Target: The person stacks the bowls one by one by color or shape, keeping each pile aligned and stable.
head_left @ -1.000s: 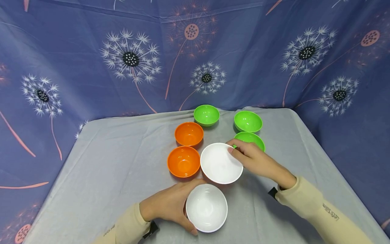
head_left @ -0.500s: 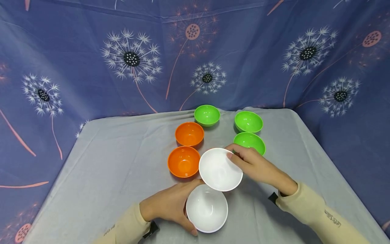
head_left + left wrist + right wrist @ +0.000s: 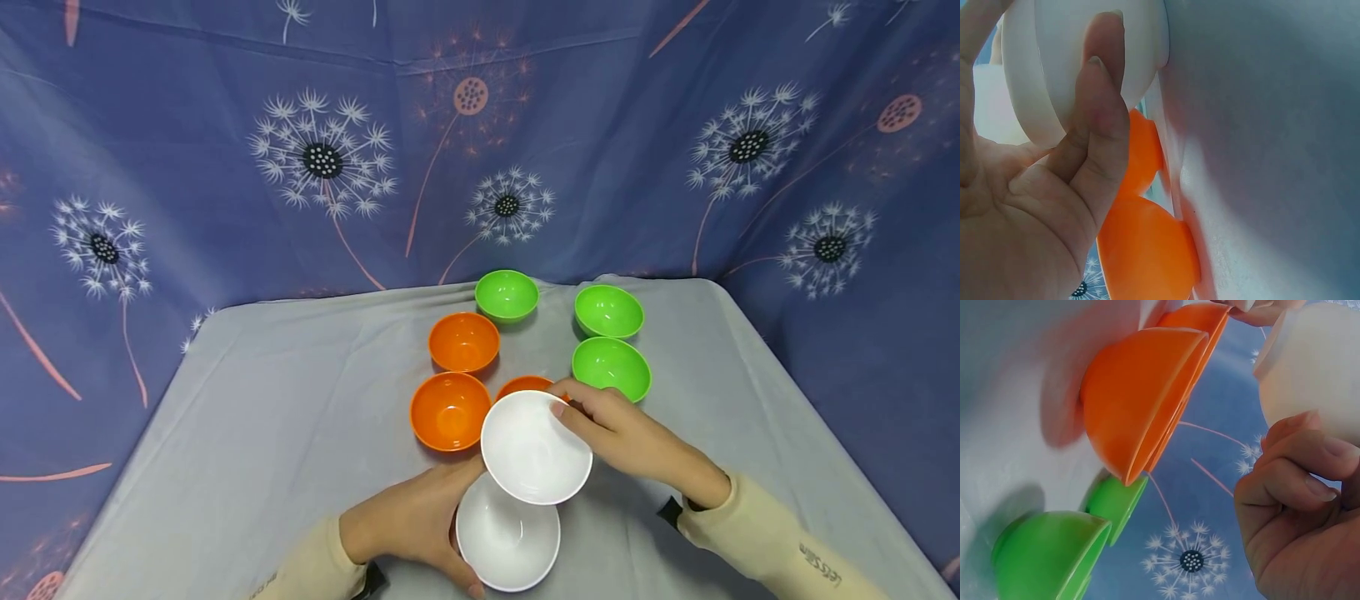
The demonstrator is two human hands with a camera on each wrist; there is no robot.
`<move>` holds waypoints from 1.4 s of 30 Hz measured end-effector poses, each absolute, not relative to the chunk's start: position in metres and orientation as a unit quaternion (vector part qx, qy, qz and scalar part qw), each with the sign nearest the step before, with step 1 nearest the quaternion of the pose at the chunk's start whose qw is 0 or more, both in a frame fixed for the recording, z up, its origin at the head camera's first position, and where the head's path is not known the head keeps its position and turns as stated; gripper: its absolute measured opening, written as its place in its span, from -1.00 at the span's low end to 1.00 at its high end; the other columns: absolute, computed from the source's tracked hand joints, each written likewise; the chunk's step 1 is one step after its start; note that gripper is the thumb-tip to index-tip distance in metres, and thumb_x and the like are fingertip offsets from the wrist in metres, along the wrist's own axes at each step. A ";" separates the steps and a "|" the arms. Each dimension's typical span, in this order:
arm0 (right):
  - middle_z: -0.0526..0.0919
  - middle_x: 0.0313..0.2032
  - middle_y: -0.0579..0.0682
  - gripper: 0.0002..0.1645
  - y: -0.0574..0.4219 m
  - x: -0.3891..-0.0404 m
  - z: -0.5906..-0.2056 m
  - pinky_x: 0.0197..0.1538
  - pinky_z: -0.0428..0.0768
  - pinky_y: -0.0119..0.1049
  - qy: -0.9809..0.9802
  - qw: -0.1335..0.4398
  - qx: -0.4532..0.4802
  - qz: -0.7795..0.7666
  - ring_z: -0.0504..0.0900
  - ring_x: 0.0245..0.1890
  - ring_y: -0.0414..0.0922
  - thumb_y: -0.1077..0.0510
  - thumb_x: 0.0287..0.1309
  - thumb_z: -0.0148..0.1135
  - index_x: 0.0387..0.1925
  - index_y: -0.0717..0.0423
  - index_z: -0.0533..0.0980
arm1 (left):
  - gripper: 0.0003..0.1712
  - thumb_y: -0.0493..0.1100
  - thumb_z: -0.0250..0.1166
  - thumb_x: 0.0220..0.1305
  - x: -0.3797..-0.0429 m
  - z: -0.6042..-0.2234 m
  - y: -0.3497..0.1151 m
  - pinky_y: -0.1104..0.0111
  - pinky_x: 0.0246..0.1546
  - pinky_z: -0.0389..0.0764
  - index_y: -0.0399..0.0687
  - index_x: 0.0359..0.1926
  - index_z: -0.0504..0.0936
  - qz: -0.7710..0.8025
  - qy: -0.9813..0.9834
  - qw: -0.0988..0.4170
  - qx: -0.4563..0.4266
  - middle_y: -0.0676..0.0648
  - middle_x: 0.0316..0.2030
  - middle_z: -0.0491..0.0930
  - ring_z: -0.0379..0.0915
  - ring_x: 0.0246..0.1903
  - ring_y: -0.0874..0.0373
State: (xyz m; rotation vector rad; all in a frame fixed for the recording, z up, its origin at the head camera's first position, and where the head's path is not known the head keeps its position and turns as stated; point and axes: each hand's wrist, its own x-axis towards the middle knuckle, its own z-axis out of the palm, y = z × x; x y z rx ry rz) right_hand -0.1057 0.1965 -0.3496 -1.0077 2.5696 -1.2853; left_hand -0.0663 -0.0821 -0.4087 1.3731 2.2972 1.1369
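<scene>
My right hand (image 3: 618, 425) pinches the right rim of a white bowl (image 3: 536, 450), thumb inside and fingers beneath. That bowl is raised and overlaps the back part of a second white bowl (image 3: 510, 542) in the head view; whether the two touch I cannot tell. Around the left side of this lower bowl curves my left hand (image 3: 420, 517), thumb at the front, fingers behind. In the left wrist view its fingers lie against the bowl's white wall (image 3: 1135, 50). Just behind the raised bowl, an orange bowl (image 3: 525, 384) is mostly hidden.
Two more orange bowls, a nearer one (image 3: 450, 412) and a farther one (image 3: 463, 342), stand left of centre. Green bowls stand at the back (image 3: 507, 296) and right, a far one (image 3: 609, 312) and a near one (image 3: 611, 368). A grey cloth (image 3: 285, 433) covers the table.
My right hand has brought its white bowl toward me, over the back of the lower white bowl, uncovering part of an orange bowl behind. My left hand keeps its place at the lower bowl.
</scene>
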 end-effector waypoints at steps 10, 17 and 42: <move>0.61 -0.32 -0.24 -0.86 0.192 -0.096 -0.348 -0.34 0.60 -0.32 0.837 0.080 -0.338 -0.423 0.57 -0.37 -0.24 0.11 0.44 -0.01 -0.08 -0.11 0.47 | 0.42 0.36 0.57 -0.47 -0.066 -0.410 -0.085 0.29 0.18 0.35 0.27 0.43 -0.02 0.392 0.783 0.118 0.469 0.26 0.23 0.25 0.25 0.12 0.34; 0.60 -0.43 -0.25 -0.89 0.189 -0.089 -0.351 -0.43 0.58 -0.36 0.839 0.093 -0.339 -0.415 0.55 -0.46 -0.26 0.06 0.44 -0.02 -0.14 -0.11 0.46 | 0.31 0.36 0.56 -0.42 -0.064 -0.411 -0.086 0.31 0.17 0.35 0.28 0.39 0.07 0.382 0.788 0.120 0.467 0.29 0.18 0.30 0.26 0.10 0.36; 0.60 -0.38 -0.24 -0.84 0.179 -0.077 -0.366 -0.32 0.56 -0.37 0.811 0.118 -0.389 -0.421 0.54 -0.42 -0.27 0.17 0.45 -0.04 -0.06 -0.11 0.44 | 0.32 0.02 0.68 -0.43 -0.061 -0.388 -0.084 0.30 0.18 0.35 0.17 0.40 0.11 0.443 0.749 0.160 0.466 0.22 0.18 0.34 0.29 0.11 0.33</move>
